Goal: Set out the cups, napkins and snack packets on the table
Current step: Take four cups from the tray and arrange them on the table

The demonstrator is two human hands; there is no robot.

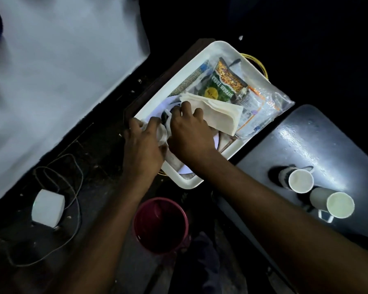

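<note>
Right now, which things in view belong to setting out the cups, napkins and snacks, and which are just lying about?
Part of the job:
two paper cups on the dark table
folded napkins
snack packets
white tray
cups under both hands

Lying about:
maroon bucket
white adapter box with cable

The room is dim, lit mainly by a glare on the glossy dark grey tabletop point(306, 141) at three o'clock. A pale grey-white flat surface point(57, 66) fills ten o'clock. Between them runs a dark, littered floor point(98, 149). At eight o'clock sits a small white box-shaped device point(48, 210) with a thin looping cord point(72, 166). A round maroon plastic bucket point(160, 224) stands at six o'clock.
</note>
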